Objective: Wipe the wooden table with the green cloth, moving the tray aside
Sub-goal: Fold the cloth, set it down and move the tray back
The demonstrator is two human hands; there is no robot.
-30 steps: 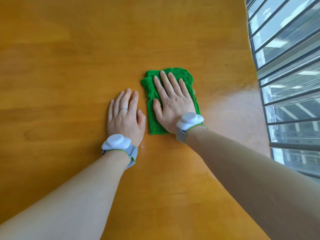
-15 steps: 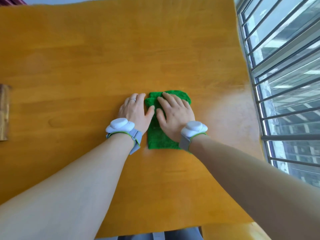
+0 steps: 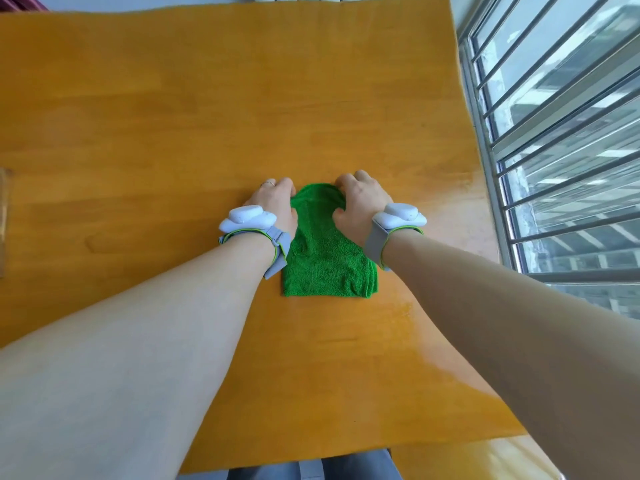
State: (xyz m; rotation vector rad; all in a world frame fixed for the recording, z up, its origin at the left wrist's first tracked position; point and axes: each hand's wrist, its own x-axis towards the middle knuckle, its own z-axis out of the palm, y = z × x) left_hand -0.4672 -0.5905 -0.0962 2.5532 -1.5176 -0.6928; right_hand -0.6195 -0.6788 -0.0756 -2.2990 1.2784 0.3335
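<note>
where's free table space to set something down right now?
Bare wooden table beyond the hands to the far edge, and left toward the object at the left edge. Crowded centre: left hand, right hand, green cloth, forearms.

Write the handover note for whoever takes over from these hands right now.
Left hand: fingers curled at the far left corner of the green cloth, apparently gripping it.
Right hand: likewise at the far right corner.
Cloth: folded, on the wooden table, its far end bunched up between the hands.
Tray: possibly the object at the left frame edge; unclear.
Done: cannot tell.
Left: wiping, moving the tray aside.
</note>
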